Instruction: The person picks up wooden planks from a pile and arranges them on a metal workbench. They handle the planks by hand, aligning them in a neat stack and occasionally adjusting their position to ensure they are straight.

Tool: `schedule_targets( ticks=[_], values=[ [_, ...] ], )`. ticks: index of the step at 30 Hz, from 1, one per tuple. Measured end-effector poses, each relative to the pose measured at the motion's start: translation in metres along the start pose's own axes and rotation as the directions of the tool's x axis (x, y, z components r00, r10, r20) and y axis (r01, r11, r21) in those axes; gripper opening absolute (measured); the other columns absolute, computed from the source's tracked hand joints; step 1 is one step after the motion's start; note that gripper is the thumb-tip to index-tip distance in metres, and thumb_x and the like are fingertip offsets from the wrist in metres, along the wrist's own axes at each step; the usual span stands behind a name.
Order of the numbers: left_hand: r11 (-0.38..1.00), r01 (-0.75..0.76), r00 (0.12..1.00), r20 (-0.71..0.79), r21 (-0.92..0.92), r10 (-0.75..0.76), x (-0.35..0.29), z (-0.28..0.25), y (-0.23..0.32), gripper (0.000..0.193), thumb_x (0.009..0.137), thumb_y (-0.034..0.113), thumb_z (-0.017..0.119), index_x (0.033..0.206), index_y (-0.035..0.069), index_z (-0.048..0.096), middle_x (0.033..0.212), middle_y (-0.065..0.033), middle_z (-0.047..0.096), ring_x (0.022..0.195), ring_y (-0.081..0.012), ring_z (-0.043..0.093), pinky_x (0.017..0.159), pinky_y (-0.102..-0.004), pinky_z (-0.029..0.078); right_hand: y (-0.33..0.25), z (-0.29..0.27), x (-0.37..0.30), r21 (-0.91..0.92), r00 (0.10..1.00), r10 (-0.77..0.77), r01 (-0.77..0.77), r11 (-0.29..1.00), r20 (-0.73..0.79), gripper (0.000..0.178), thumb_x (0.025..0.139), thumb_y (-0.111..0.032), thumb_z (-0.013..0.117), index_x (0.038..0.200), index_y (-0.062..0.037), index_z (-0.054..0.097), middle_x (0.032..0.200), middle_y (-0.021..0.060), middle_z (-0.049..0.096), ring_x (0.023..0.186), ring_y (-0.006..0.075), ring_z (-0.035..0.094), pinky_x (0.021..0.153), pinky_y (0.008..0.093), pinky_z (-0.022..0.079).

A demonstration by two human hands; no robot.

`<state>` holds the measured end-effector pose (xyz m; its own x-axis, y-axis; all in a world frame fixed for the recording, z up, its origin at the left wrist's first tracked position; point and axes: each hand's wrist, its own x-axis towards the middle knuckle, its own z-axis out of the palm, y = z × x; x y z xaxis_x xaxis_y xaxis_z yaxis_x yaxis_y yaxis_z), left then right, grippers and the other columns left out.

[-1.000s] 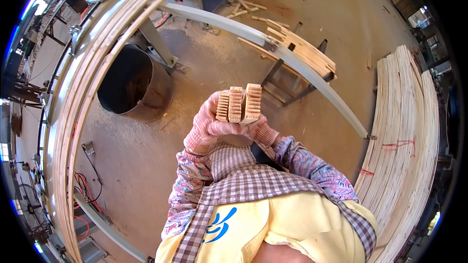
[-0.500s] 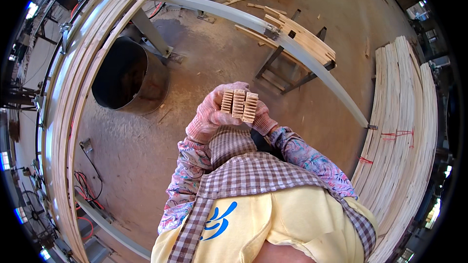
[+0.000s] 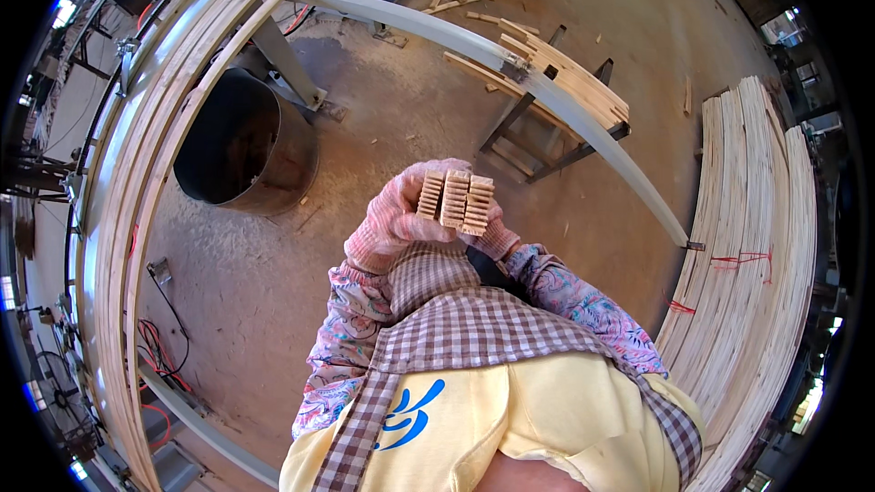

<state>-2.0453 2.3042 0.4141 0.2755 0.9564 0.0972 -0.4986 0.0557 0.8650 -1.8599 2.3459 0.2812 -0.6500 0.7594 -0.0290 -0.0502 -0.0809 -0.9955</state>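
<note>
Three wood strips (image 3: pixel 454 200) are held up in front of my chest, their comb-like finger-jointed ends facing up at me. The left strip stands slightly apart from the other two, which touch. My left hand (image 3: pixel 397 219), in a pink knitted glove, is closed around the strips from the left. On their right side, my right hand (image 3: pixel 497 235) wears a similar glove and is partly hidden behind the strips; its visible part is against them. The strips' lengths below the ends are out of sight.
Long strips lie along a metal-edged bench (image 3: pixel 150 141) at left. Beside it stands a dark metal drum (image 3: pixel 296 159). A grey rail (image 3: pixel 602 132) curves across ahead, past a rack of boards (image 3: pixel 583 87). A big lumber stack (image 3: pixel 729 264) with red marks stands at right.
The strip ends have shifted slightly right and down in view. The middle and right strips have come together, while the gap beside the left one has widened.
</note>
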Motion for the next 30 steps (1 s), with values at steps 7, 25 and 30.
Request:
schedule_targets(
  ticks=[7, 25, 30],
  values=[
    [0.958, -0.24, 0.968, 0.114, 0.159, 0.224, 0.004, -0.014, 0.001, 0.086, 0.062, 0.041, 0.097, 0.134, 0.011, 0.061, 0.132, -0.0158, 0.061, 0.12, -0.0296, 0.059, 0.101, -0.0445, 0.047, -0.024, 0.002, -0.004, -0.137, 0.989, 0.063, -0.081, 0.987, -0.131, 0.03, 0.097, -0.012, 0.057, 0.127, -0.0039, 0.057, 0.125, 0.0118, 0.062, 0.118, 0.027, 0.059, 0.104, 0.0409, 0.05],
    [0.998, -0.016, 1.0, -0.002, -0.064, 0.016, 0.011, -0.021, 0.0, 0.105, 0.049, 0.035, 0.1, 0.138, 0.001, 0.055, 0.125, -0.0086, 0.06, 0.116, -0.0216, 0.058, 0.1, -0.0372, 0.047, 0.02, -0.025, 0.012, 0.664, 0.909, 0.383, -0.39, 0.638, 0.165, 0.058, 0.079, 0.007, 0.077, 0.13, -0.0055, 0.053, 0.124, 0.0031, 0.062, 0.115, 0.0172, 0.06, 0.099, 0.0326, 0.053],
    [0.996, -0.07, 0.992, -0.109, -0.061, 0.063, 0.0, -0.021, 0.017, 0.09, 0.064, 0.019, 0.091, 0.142, 0.001, 0.051, 0.121, -0.007, 0.061, 0.111, -0.019, 0.059, 0.097, -0.0327, 0.048, -0.017, -0.004, 0.007, -0.223, 0.969, 0.201, -0.229, 0.948, -0.141, 0.054, 0.08, 0.003, 0.08, 0.128, -0.0056, 0.056, 0.12, 0.0018, 0.066, 0.11, 0.0134, 0.061, 0.098, 0.0281, 0.05]
  ],
)
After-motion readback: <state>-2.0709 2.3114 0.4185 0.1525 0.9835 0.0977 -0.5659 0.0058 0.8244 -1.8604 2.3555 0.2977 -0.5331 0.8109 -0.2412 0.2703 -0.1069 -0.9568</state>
